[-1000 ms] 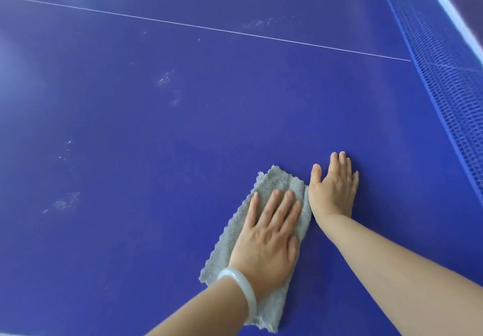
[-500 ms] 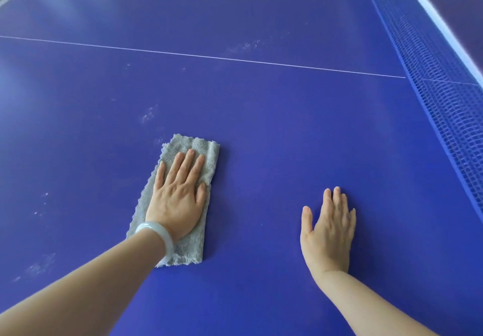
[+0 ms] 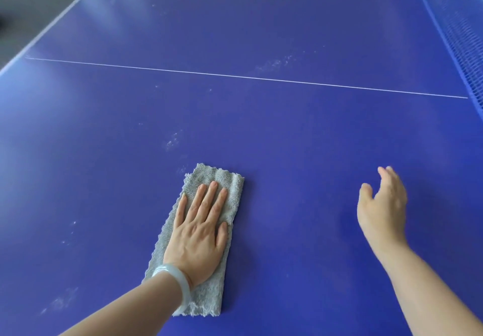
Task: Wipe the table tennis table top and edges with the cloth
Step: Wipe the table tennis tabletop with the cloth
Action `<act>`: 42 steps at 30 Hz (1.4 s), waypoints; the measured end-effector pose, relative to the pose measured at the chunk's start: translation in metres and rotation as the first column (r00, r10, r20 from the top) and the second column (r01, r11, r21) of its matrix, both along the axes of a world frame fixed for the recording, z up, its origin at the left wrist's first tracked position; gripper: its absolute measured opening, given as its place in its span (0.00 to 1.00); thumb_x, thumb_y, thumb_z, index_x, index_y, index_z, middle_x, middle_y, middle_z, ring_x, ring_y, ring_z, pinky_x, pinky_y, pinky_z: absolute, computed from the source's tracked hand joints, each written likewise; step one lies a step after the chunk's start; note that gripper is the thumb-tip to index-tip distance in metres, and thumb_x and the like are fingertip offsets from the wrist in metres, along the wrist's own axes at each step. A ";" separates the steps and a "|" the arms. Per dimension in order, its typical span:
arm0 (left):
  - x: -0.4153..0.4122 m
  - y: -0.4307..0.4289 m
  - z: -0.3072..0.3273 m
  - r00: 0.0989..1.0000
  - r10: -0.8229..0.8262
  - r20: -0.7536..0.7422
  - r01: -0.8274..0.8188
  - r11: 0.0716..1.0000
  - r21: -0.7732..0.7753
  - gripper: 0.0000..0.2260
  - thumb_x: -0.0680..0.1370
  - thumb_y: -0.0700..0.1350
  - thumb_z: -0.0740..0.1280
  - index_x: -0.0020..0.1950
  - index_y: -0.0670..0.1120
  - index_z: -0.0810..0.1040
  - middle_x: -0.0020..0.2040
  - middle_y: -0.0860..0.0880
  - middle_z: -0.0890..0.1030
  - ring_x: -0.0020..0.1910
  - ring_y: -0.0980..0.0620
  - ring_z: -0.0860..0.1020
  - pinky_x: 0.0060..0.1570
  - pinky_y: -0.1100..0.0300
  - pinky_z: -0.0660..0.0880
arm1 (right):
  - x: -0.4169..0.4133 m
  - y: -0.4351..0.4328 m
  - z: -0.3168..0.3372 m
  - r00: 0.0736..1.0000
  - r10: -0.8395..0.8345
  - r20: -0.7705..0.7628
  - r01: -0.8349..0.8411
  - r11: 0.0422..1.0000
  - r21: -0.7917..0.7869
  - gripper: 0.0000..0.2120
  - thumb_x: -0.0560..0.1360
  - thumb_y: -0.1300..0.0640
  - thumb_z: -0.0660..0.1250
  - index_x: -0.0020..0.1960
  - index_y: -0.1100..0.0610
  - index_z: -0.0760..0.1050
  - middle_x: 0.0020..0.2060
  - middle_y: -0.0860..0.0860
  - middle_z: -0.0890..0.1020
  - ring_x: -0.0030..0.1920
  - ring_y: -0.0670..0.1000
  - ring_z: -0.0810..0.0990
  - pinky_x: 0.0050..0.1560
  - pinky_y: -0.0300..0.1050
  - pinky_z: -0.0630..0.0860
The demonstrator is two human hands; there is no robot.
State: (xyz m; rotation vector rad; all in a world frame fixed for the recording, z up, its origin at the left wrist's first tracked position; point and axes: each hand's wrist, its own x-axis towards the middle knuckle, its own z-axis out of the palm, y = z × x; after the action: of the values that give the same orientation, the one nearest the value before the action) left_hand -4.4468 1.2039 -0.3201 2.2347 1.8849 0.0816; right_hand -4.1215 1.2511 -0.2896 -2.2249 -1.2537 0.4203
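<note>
While the left hand [image 3: 200, 234] presses flat, fingers straight and spread, on the grey cloth [image 3: 209, 294] lying on the blue table top [image 3: 287, 132], the right hand [image 3: 383, 209] hangs well apart, tilted, fingers relaxed, holding nothing.

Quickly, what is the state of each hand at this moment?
Left hand: open, fingers straight, pressing flat on the grey fluffy rectangular cloth.
Right hand: open, fingers relaxed, holding nothing.
</note>
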 end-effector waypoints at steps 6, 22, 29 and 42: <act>0.000 0.000 0.003 1.000 -0.001 -0.007 0.001 1.000 0.007 0.27 0.82 0.54 0.46 0.81 0.53 0.50 0.81 0.55 0.49 0.80 0.53 0.46 0.77 0.45 0.46 | -0.008 0.104 -0.021 0.985 -0.027 0.171 0.059 0.981 -0.185 0.26 0.85 0.54 0.50 0.79 0.64 0.54 0.80 0.59 0.54 0.80 0.57 0.50 0.78 0.57 0.42; 0.102 0.143 -0.003 0.980 -0.199 0.022 0.197 0.977 0.085 0.26 0.82 0.54 0.52 0.81 0.52 0.56 0.81 0.53 0.53 0.80 0.53 0.48 0.77 0.47 0.43 | -0.007 0.109 -0.043 0.963 -0.051 0.263 0.106 0.975 -0.196 0.32 0.83 0.44 0.50 0.81 0.59 0.51 0.81 0.53 0.51 0.81 0.52 0.46 0.79 0.56 0.39; 0.091 0.078 -0.001 0.990 0.137 0.017 -0.138 0.988 0.075 0.29 0.80 0.53 0.48 0.81 0.47 0.55 0.81 0.49 0.53 0.80 0.48 0.49 0.77 0.42 0.49 | -0.014 0.108 -0.044 0.940 -0.029 0.340 0.111 0.968 -0.225 0.33 0.82 0.44 0.50 0.80 0.61 0.48 0.81 0.56 0.50 0.81 0.54 0.46 0.78 0.59 0.40; 0.020 0.157 0.002 0.998 -0.026 -0.053 0.029 0.998 0.055 0.28 0.82 0.57 0.43 0.81 0.51 0.51 0.81 0.53 0.50 0.80 0.54 0.44 0.78 0.48 0.41 | -0.013 0.110 -0.042 0.934 -0.017 0.357 0.117 0.959 -0.259 0.32 0.83 0.45 0.50 0.81 0.60 0.48 0.81 0.56 0.50 0.81 0.54 0.46 0.78 0.59 0.41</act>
State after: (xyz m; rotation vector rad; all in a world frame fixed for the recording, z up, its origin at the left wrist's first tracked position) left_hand -4.4267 1.3609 -0.3185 2.3208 1.8999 0.0725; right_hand -4.1344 1.3609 -0.3312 -2.6643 -1.3582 0.1799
